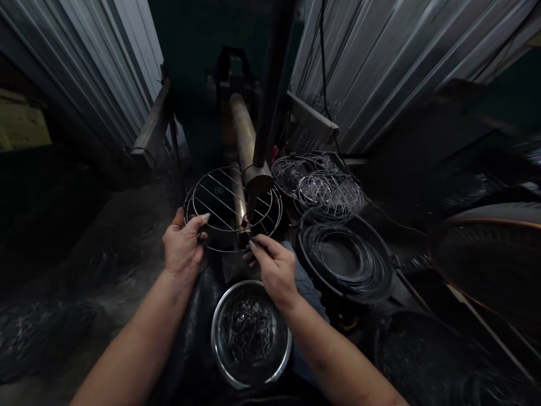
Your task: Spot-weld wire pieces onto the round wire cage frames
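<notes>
A round wire rack (pixel 215 211) with parallel cross wires lies between the arms of a spot welding machine (pixel 245 129). My left hand (pixel 183 242) grips the rack's left rim, thumb on top. At the welder's tip, my right hand (pixel 274 262) pinches something thin and dark, perhaps a short piece of wire, near the rack's front edge. The fingers hide most of it. Below the hands sits a steel bowl (pixel 216 344) holding many small bent wire pieces (pixel 249 330).
To the right, a dark basin (pixel 310 265) holds large wire rings (pixel 359 259). Finished-looking wire racks (pixel 329 192) are heaped behind it. Corrugated metal sheets (pixel 363 62) stand on both sides, and a fan-like round guard (pixel 486 254) is at far right.
</notes>
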### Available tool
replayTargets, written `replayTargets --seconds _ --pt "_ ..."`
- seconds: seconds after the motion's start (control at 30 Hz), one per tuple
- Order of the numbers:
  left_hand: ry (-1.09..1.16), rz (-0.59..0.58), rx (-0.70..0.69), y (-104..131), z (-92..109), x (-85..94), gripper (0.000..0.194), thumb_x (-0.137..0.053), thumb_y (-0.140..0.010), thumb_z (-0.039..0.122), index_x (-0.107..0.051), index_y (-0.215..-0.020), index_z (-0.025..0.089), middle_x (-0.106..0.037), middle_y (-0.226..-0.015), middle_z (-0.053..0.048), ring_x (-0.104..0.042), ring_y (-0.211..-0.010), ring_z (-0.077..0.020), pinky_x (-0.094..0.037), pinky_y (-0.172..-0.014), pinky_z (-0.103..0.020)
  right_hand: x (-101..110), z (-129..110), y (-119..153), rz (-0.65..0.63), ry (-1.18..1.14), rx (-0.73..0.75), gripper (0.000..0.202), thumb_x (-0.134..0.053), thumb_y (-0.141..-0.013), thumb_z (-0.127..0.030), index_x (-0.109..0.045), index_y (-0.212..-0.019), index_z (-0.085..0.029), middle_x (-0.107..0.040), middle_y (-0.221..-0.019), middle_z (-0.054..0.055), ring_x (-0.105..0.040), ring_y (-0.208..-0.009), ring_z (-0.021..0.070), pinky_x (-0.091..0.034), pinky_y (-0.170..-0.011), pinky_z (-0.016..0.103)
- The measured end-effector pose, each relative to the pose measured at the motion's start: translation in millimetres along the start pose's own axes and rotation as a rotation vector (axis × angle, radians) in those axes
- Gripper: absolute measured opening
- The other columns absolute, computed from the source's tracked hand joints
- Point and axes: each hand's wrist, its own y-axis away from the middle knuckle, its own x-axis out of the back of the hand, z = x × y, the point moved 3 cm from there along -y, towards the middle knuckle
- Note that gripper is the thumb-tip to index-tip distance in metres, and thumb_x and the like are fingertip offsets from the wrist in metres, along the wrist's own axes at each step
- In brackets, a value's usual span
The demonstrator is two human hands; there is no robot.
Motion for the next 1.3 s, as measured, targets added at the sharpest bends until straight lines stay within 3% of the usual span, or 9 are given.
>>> replayTargets --seconds 0.1,0.27,0.4,0.83,1.3 --pt "0.003 -0.005 -0.002 0.6 1.1 -1.0 0.057 -0.081 -0.044 0.015 -0.06 -0.097 0.015 -0.056 -0.079 0.002 -0.052 -0.06 -0.0069 -0.033 -0.042 -0.016 3.4 0.3 5.5 -0.005 0.016 0.098 0.015 -0.068 -0.076 -0.029 -0.073 -0.086 -0.019 -0.068 -0.071 0.001 -0.062 -0.057 0.0126 -0.052 -0.054 0.025" --pt "0.006 -0.004 0.001 5.1 3.4 -5.0 0.06 -0.082 -0.042 0.014 -0.062 -0.099 0.016 -0.056 -0.08 0.003 -0.051 -0.056 -0.0053 -0.031 -0.041 -0.016 0.1 12.3 -8.9 0.006 -0.04 -0.131 0.017 -0.07 -0.068 -0.029 -0.072 -0.078 -0.016 -0.063 -0.055 -0.001 -0.057 -0.046 0.0117 -0.044 -0.041 0.021" --pt "0.012 -0.032 -0.017 4.5 3.3 -6.4 0.055 -0.082 -0.042 0.014 -0.061 -0.093 0.015 -0.054 -0.078 0.003 -0.049 -0.055 -0.0046 -0.03 -0.04 -0.016 -3.0 14.2 -15.2 0.045 -0.087 -0.182 0.019 -0.071 -0.065 -0.029 -0.07 -0.077 -0.015 -0.064 -0.058 -0.001 -0.061 -0.047 0.0124 -0.047 -0.04 0.021" --pt "-0.023 -0.042 0.007 -10.9 -0.4 -5.1 0.047 -0.082 -0.045 0.016 -0.056 -0.083 0.017 -0.055 -0.072 0.003 -0.049 -0.055 -0.0064 -0.031 -0.04 -0.017 -5.8 11.8 -14.1 0.077 -0.096 -0.107 0.019 -0.07 -0.069 -0.033 -0.069 -0.078 -0.016 -0.064 -0.061 -0.002 -0.063 -0.049 0.013 -0.053 -0.047 0.023" --pt "-0.043 0.011 0.103 -26.9 -5.9 -15.7 0.055 -0.08 -0.04 0.012 -0.053 -0.087 0.016 -0.057 -0.064 0.004 -0.05 -0.053 -0.0083 -0.028 -0.042 -0.019 -11.9 9.5 -28.7 0.097 -0.083 -0.124 0.018 -0.068 -0.069 -0.034 -0.068 -0.076 -0.017 -0.063 -0.06 -0.002 -0.062 -0.049 0.0141 -0.052 -0.045 0.024"
